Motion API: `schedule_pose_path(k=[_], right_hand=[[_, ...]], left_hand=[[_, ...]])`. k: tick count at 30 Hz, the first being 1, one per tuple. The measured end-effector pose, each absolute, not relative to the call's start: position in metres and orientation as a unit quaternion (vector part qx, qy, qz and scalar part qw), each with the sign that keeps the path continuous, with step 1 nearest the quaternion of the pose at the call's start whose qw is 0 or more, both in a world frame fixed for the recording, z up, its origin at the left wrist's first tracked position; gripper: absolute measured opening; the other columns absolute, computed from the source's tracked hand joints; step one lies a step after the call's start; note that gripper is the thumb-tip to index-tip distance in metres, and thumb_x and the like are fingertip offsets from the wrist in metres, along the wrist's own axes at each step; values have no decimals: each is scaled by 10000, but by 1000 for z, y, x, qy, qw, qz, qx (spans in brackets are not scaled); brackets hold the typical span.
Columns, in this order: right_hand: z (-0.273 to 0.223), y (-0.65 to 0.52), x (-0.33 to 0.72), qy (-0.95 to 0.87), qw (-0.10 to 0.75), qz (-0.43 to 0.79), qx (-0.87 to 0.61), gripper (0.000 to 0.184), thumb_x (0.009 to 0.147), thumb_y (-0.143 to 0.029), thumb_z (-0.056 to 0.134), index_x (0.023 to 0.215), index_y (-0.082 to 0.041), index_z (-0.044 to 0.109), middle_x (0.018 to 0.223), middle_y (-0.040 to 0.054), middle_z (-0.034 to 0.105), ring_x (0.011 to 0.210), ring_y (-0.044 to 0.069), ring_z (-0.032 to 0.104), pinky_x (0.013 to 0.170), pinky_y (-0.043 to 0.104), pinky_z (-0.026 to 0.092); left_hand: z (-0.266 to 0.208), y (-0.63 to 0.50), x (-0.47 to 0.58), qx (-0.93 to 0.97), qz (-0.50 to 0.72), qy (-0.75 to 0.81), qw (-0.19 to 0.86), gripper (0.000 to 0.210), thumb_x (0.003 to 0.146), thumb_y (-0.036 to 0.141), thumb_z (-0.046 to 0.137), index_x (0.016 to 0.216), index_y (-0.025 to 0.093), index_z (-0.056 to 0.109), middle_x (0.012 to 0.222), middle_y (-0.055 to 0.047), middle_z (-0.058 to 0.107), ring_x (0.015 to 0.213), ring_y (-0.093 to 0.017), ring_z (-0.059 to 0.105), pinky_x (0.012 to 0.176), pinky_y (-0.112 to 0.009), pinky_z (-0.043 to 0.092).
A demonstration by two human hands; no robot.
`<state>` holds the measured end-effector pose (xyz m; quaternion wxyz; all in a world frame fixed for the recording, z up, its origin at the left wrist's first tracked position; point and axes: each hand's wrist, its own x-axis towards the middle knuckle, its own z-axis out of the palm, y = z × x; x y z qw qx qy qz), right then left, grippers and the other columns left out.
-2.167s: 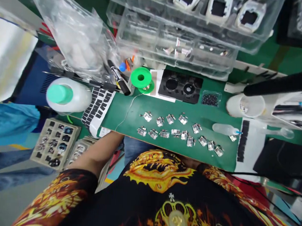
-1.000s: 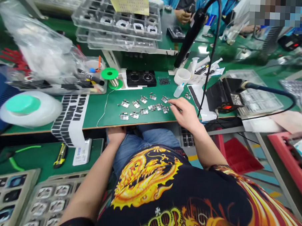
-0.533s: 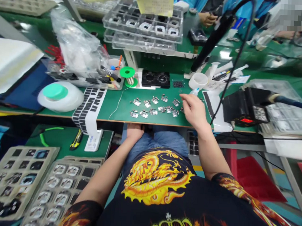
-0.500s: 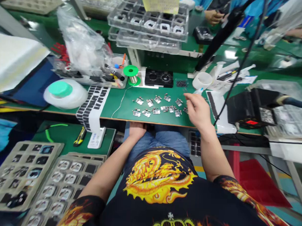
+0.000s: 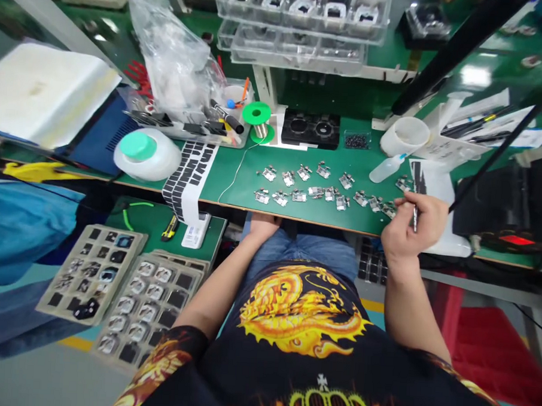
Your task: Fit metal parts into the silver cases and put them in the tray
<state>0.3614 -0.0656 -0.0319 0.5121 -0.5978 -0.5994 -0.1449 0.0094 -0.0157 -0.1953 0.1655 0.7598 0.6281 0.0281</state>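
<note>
My right hand (image 5: 413,227) is closed around a slim metal tool (image 5: 416,219) whose exact kind I cannot make out. It hovers at the bench's front edge, beside the rightmost small metal parts (image 5: 388,209). Several more such parts (image 5: 315,192) lie in two rough rows on the green bench top (image 5: 235,192). Beyond my right hand lies a small clear squeeze bottle (image 5: 386,168) with a blue tip. My left hand (image 5: 264,225) rests at my lap by the table edge, its fingers mostly hidden.
At the back stand a green solder spool (image 5: 257,112), a black fixture (image 5: 311,129), a tray of dark bits (image 5: 357,140) and a white cup (image 5: 405,137). A white bottle (image 5: 147,154) sits left. A black device (image 5: 507,207) stands right. Parts trays (image 5: 134,305) lie lower left.
The view has shifted. My right hand has moved right and nearer the front edge, uncovering the squeeze bottle and more metal parts; a slim tool now shows in it. My left hand stays at my lap.
</note>
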Motion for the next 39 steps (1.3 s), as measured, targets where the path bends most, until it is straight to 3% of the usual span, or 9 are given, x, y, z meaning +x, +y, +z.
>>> schedule_pose_path(k=[5, 8, 11, 17, 20, 23, 28, 34, 39], right_hand=[[-35, -62, 359, -571, 543, -153, -596, 263, 1101, -355, 547, 1159, -220, 765, 895, 78, 781, 1011, 295, 724, 961, 507, 581], [-38, -62, 360, -586, 537, -143, -590, 262, 1089, -345, 558, 1156, -215, 775, 895, 84, 794, 1002, 302, 745, 972, 514, 586], [-40, -62, 363, -601, 540, -132, -574, 235, 1067, -308, 591, 1156, -211, 786, 899, 85, 805, 976, 297, 756, 969, 505, 589], [-43, -58, 369, -613, 535, -129, -567, 231, 1038, -304, 603, 1131, -228, 799, 889, 80, 820, 933, 307, 794, 936, 502, 630], [-49, -54, 375, -603, 526, -140, -583, 187, 970, -349, 639, 1066, -312, 795, 827, 80, 820, 859, 359, 817, 867, 553, 652], [-55, -49, 380, -596, 532, -151, -582, 200, 889, -379, 676, 1053, -411, 785, 775, 77, 812, 788, 415, 819, 793, 604, 650], [-58, -44, 382, -594, 555, -155, -561, 298, 832, -347, 712, 1077, -488, 805, 753, 59, 815, 716, 434, 801, 692, 614, 629], [-60, -46, 382, -567, 556, -142, -591, 280, 803, -416, 714, 1031, -548, 808, 766, 71, 811, 757, 463, 812, 719, 651, 622], [-65, -47, 386, -567, 550, -124, -601, 273, 771, -429, 722, 1007, -539, 805, 807, 76, 827, 799, 477, 817, 764, 677, 627]], left_hand=[[-179, -29, 15, 774, 18, 609, 175, 468, 1069, 364, 542, 1455, 170, 721, 1586, -161, 659, 1520, -371, 555, 1354, -491, 345], [-161, -47, 19, 788, 6, 586, 190, 361, 1063, 396, 561, 1127, 167, 833, 1293, -193, 786, 1316, -370, 677, 1188, -490, 482], [-145, -64, 21, 801, -5, 559, 217, 377, 1048, 449, 608, 862, 190, 810, 955, -144, 795, 1031, -306, 742, 1004, -432, 535], [-123, -71, 21, 797, 3, 547, 256, 350, 1030, 424, 632, 813, 198, 789, 927, -112, 776, 956, -259, 726, 900, -368, 496], [-105, -72, 22, 790, -10, 535, 297, 466, 1022, 508, 637, 678, 211, 737, 757, -66, 726, 726, -202, 662, 677, -329, 403], [-78, -79, 26, 791, -13, 514, 333, 570, 1009, 589, 645, 581, 213, 649, 587, -9, 594, 535, -139, 475, 567, -332, 268], [-18, -86, 25, 802, 45, 408, 434, 629, 1000, 559, 673, 526, 189, 488, 515, 38, 427, 503, -103, 251, 551, -344, 201], [77, -68, -2, 812, 173, 202, 520, 661, 1015, 439, 739, 527, 204, 361, 556, 30, 405, 572, -104, 407, 604, -326, 326], [155, -62, -20, 825, 295, 150, 458, 204, 988, 296, 790, 818, 242, 690, 662, 23, 677, 606, -101, 634, 615, -293, 486]])
